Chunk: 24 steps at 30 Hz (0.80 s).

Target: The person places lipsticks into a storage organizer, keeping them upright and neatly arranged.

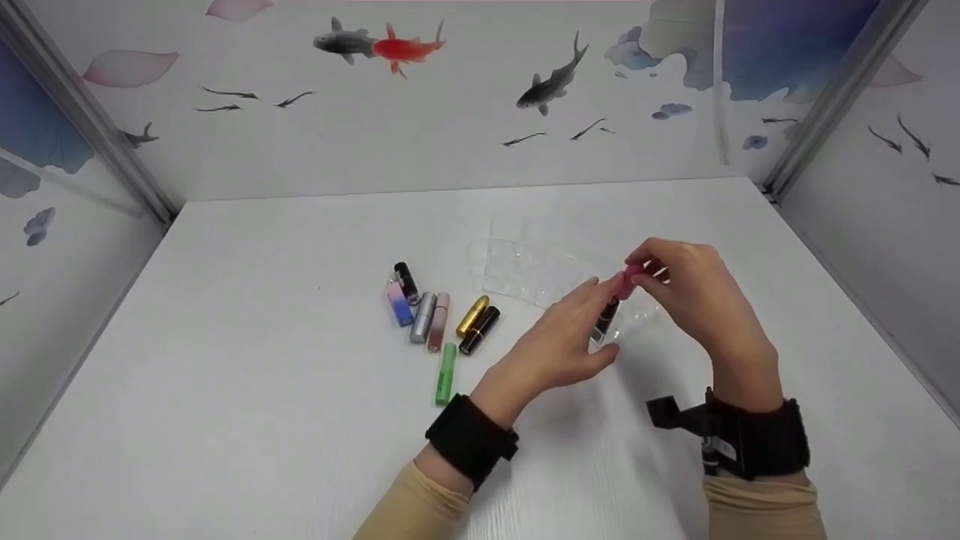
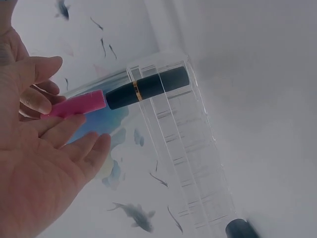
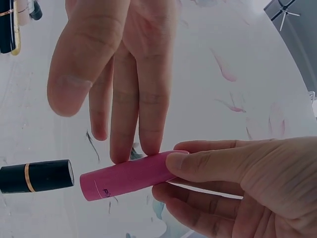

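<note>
My right hand (image 1: 697, 296) pinches one end of a pink lipstick tube (image 3: 129, 176) between thumb and fingers. Nearly straight, the fingers of my left hand (image 1: 559, 337) touch the tube's side, with the thumb held apart. A black lipstick tube (image 2: 148, 88) with a gold band stands in the end slot of a clear slotted organizer (image 2: 195, 148). In the right wrist view, the pink tube's free end lies close to the black tube's end, with a small gap between them.
Left of the hands lie several tubes: green (image 1: 445, 375), black with a gold band (image 1: 480, 331), gold (image 1: 472, 316), dusty pink (image 1: 439, 322), silver (image 1: 423, 318), pink-blue (image 1: 399, 303) and black (image 1: 406, 283). Printed panels (image 1: 465, 150) enclose the white table (image 1: 262, 420).
</note>
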### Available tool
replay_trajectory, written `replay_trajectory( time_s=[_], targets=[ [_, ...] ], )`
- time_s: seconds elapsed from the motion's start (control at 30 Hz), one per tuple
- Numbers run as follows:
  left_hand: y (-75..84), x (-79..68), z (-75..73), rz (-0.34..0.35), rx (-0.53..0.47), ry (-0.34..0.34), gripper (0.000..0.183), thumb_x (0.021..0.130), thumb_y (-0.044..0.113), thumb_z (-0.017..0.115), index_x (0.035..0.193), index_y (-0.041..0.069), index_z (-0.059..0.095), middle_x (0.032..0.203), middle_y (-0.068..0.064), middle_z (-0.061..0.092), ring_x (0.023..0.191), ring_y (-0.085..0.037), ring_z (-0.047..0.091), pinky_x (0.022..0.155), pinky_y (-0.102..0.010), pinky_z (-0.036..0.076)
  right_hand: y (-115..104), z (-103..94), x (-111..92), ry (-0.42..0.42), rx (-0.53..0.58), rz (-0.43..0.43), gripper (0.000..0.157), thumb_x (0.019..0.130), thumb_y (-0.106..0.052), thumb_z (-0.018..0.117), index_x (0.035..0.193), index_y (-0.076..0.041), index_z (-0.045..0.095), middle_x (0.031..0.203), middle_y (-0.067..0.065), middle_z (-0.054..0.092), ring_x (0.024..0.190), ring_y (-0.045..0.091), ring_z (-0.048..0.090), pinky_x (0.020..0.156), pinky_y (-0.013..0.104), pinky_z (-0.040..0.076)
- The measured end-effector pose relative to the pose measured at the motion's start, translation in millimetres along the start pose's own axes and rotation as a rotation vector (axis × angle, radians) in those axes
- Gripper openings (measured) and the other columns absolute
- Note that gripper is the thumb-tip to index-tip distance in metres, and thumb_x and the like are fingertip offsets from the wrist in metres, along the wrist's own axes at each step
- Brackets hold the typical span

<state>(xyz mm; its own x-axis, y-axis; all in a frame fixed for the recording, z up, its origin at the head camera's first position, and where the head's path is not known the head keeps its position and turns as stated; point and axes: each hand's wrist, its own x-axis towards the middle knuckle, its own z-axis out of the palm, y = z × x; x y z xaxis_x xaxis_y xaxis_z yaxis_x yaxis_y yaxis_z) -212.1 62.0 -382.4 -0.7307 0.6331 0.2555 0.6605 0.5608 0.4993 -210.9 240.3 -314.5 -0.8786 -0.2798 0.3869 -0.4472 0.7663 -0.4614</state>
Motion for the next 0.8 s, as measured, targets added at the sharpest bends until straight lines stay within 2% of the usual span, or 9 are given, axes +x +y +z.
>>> replay_trajectory(
  time_s=[0.2,0.37,0.53,0.8],
  targets=[
    [3.3,8.1,7.4,-0.053,0.018,-0.004,0.076,0.088,0.030,0.061,0.151,0.019,0.018,0.152,0.000,0.035,0.144,-0.018,0.026,0.114,-0.037,0.032,5.0,-0.5,-0.8,0.003,-0.011,0.028,0.011,0.084,0.002,0.065,0.095,0.000,0.068,0.086,0.012,0.072,0.080,0.028,0.070,0.072,0.045,0.055],
    [2.5,12.7,14.4,-0.050,0.077,-0.005,0.080,0.088,0.031,0.061,0.152,0.018,0.015,0.151,-0.001,0.035,0.143,-0.020,0.027,0.113,-0.039,0.034,11.4,2.2,0.0,0.011,-0.027,0.023,0.011,0.083,0.001,0.066,0.093,0.000,0.068,0.082,0.012,0.073,0.080,0.026,0.070,0.070,0.041,0.054],
    [1.3,14.3,19.5,-0.050,0.107,-0.040,0.084,0.089,0.034,0.060,0.152,0.016,0.009,0.153,0.000,0.032,0.144,-0.021,0.027,0.112,-0.041,0.035,17.8,7.3,1.0,-0.018,-0.038,0.048,0.011,0.084,0.003,0.064,0.093,0.000,0.069,0.080,0.012,0.073,0.080,0.026,0.070,0.069,0.036,0.051],
    [0.3,15.4,24.2,-0.049,0.135,-0.029,0.082,0.088,0.033,0.062,0.151,0.013,0.014,0.150,-0.002,0.036,0.142,-0.019,0.030,0.112,-0.038,0.035,24.3,12.9,3.9,-0.060,-0.057,0.066,0.012,0.083,0.004,0.063,0.093,0.001,0.068,0.087,0.015,0.072,0.082,0.029,0.069,0.069,0.042,0.052]
  ],
)
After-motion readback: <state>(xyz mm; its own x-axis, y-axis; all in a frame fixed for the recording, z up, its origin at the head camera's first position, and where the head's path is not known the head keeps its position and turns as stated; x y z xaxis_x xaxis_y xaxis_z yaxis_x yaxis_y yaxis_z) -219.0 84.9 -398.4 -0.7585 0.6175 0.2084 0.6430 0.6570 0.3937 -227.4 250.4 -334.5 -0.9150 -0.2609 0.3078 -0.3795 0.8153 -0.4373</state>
